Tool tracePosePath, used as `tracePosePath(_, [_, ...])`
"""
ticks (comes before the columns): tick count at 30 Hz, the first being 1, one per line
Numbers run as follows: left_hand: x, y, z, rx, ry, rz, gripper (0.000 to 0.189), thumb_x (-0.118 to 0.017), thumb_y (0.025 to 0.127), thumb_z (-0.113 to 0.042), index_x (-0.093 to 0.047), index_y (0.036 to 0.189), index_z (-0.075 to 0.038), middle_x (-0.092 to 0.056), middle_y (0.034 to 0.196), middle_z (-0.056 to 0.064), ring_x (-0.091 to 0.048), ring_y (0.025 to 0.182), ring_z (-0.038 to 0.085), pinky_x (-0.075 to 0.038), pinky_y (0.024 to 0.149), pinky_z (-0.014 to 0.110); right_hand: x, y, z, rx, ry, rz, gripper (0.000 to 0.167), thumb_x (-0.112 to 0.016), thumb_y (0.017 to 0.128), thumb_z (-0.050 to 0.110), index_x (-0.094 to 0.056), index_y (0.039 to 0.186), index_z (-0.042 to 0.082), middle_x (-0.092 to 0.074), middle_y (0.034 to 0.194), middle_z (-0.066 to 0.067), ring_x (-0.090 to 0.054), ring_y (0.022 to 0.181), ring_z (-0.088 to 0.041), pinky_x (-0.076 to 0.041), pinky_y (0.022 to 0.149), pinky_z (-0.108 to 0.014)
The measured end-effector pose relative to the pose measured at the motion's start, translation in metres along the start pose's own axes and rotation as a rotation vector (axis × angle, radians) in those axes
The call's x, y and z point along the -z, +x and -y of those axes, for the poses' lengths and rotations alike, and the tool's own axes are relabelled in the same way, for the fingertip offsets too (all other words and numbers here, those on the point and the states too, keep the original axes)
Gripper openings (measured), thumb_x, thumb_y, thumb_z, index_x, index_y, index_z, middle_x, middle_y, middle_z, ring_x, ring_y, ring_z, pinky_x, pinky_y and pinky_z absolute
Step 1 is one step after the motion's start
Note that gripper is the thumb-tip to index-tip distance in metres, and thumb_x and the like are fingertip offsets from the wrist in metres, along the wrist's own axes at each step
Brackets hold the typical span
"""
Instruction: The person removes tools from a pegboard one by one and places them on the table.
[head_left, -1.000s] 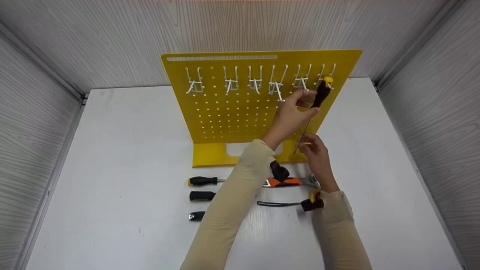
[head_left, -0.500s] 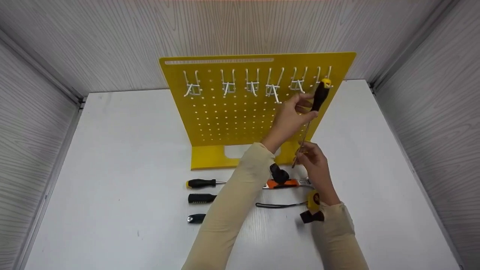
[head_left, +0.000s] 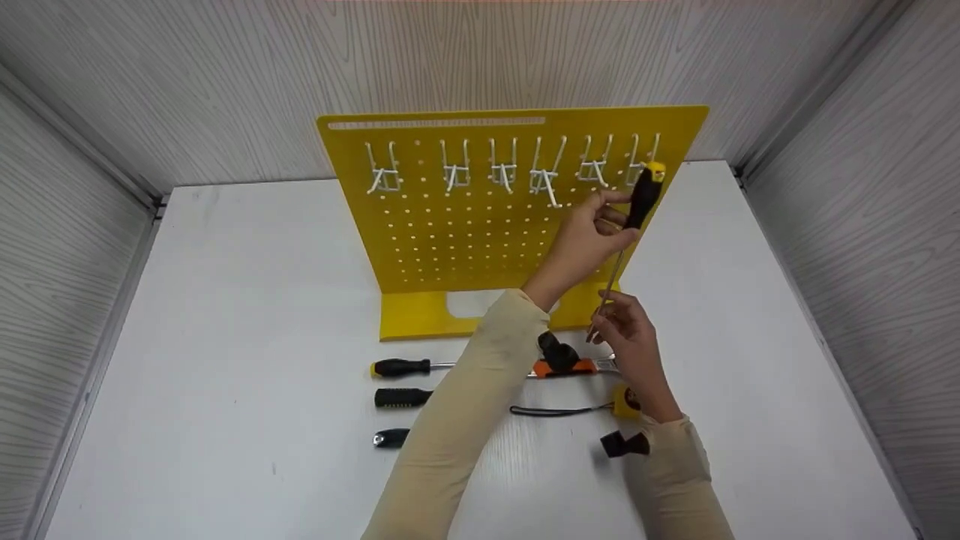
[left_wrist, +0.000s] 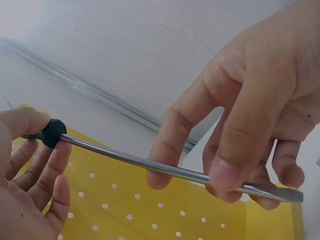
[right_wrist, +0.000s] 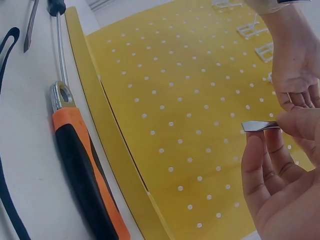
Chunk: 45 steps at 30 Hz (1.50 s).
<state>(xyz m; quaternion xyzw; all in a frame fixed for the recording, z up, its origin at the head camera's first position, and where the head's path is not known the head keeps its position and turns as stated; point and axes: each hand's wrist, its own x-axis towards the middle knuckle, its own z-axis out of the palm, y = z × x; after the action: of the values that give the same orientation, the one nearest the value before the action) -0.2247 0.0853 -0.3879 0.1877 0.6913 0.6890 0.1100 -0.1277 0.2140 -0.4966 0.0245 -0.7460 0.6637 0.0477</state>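
A flathead screwdriver [head_left: 646,196] with a black and yellow handle is held in front of the pegboard [head_left: 480,225], handle up and tip slanting down. My left hand [head_left: 589,231] pinches the lower end of its handle between thumb and fingers. Lower down, my right hand [head_left: 630,334] pinches the steel shaft near the flat tip. In the left wrist view the shaft [left_wrist: 125,158] spans between both hands. The right wrist view shows the blade [right_wrist: 257,126] poking out past my right fingertips. Behind the handle is the rightmost white hook [head_left: 637,171].
Several white hooks [head_left: 502,176] line the upper pegboard. On the table before it lie another screwdriver [head_left: 401,367], two black-handled tools [head_left: 403,397] partly under my left sleeve, an orange and black adjustable wrench [right_wrist: 80,160], and a yellow tape measure [head_left: 625,402] with a black strap.
My right hand and the screwdriver's tip have moved down, toward the table's front. My left hand keeps its grip on the handle near the rightmost hook. The head view has shifted slightly.
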Motion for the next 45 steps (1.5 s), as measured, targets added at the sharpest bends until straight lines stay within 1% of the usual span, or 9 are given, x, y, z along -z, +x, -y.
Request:
tracePosePath(4, [-0.001,-0.003,0.000,-0.009,0.012,0.014,0.043,-0.068,0.089,-0.010,-0.055,0.130,-0.012,-0.065,0.109,0.009,-0.064,0.090,0.011,-0.052,0.081,0.018,0.001,-0.004,-0.001,0.006,-0.007,-0.012,0.032,-0.059,0.096,0.013,-0.052,0.127,0.008,-0.056,0.096,-0.021,-0.062,0.075,-0.016,-0.053,0.066,-0.026])
tracePosePath(9, [-0.001,-0.007,0.000,-0.021,0.021,0.008,0.043,-0.068,0.089,-0.011,-0.054,0.130,-0.012,-0.066,0.110,0.008,-0.064,0.090,0.010,-0.052,0.082,0.017,0.002,-0.009,0.002,0.013,-0.011,-0.005,0.033,-0.060,0.095,0.014,-0.054,0.127,0.007,-0.059,0.091,-0.007,-0.061,0.075,-0.016,-0.054,0.067,-0.030])
tracePosePath(16, [-0.005,-0.012,-0.005,-0.051,-0.020,0.015,0.043,-0.068,0.088,-0.009,-0.054,0.129,-0.008,-0.067,0.109,0.012,-0.063,0.086,0.010,-0.052,0.080,0.018,0.006,-0.016,0.010,0.017,0.011,-0.020,0.031,-0.062,0.094,0.012,-0.056,0.124,0.006,-0.059,0.090,-0.004,-0.060,0.073,-0.016,-0.053,0.065,-0.026])
tracePosePath(21, [-0.008,-0.016,-0.012,-0.106,-0.024,0.034,0.043,-0.068,0.088,-0.007,-0.053,0.128,-0.006,-0.067,0.108,0.013,-0.063,0.086,0.009,-0.052,0.079,0.019,0.011,-0.016,0.013,0.043,0.014,-0.027,0.030,-0.061,0.094,0.011,-0.056,0.122,0.004,-0.059,0.090,-0.002,-0.059,0.073,-0.015,-0.053,0.066,-0.026])
tracePosePath(25, [-0.009,-0.020,-0.017,-0.134,-0.015,0.059,0.044,-0.067,0.089,-0.008,-0.052,0.130,-0.006,-0.066,0.110,0.014,-0.063,0.088,0.010,-0.052,0.081,0.019,0.015,-0.015,0.012,0.090,0.044,-0.024,0.028,-0.061,0.094,0.009,-0.057,0.121,0.001,-0.060,0.088,-0.003,-0.060,0.071,-0.015,-0.052,0.063,-0.026])
tracePosePath(31, [-0.007,-0.027,-0.014,-0.117,-0.010,0.057,0.042,-0.066,0.090,-0.008,-0.051,0.130,-0.006,-0.066,0.110,0.013,-0.063,0.090,0.009,-0.051,0.084,0.018,0.017,-0.018,0.008,0.110,0.082,-0.002,0.026,-0.060,0.094,0.007,-0.059,0.119,-0.001,-0.061,0.087,-0.001,-0.059,0.071,-0.015,-0.052,0.063,-0.027])
tracePosePath(36, [0.002,-0.035,-0.006,-0.108,0.014,0.033,0.038,-0.066,0.091,-0.011,-0.054,0.126,-0.006,-0.068,0.109,0.011,-0.061,0.095,0.010,-0.048,0.088,0.021,0.018,-0.023,0.001,0.044,0.017,-0.028,0.026,-0.061,0.094,0.011,-0.062,0.118,0.001,-0.061,0.088,-0.001,-0.058,0.073,-0.014,-0.051,0.066,-0.024])
tracePosePath(39, [0.011,-0.043,0.001,-0.073,0.023,0.020,0.037,-0.067,0.090,-0.013,-0.055,0.125,-0.007,-0.069,0.110,0.010,-0.060,0.096,0.010,-0.047,0.087,0.021,0.021,-0.027,-0.003,0.012,-0.026,-0.035,0.026,-0.061,0.094,0.011,-0.063,0.118,-0.001,-0.062,0.090,0.000,-0.058,0.076,-0.012,-0.051,0.070,-0.024])
tracePosePath(45, [0.026,-0.056,0.009,0.004,-0.024,0.009,0.035,-0.068,0.090,-0.015,-0.057,0.121,-0.007,-0.069,0.111,0.011,-0.061,0.100,0.012,-0.051,0.086,0.025,0.028,-0.034,-0.005,0.005,0.006,-0.065,0.029,-0.061,0.093,0.005,-0.059,0.116,-0.013,-0.064,0.092,0.002,-0.059,0.077,-0.006,-0.052,0.070,-0.020])
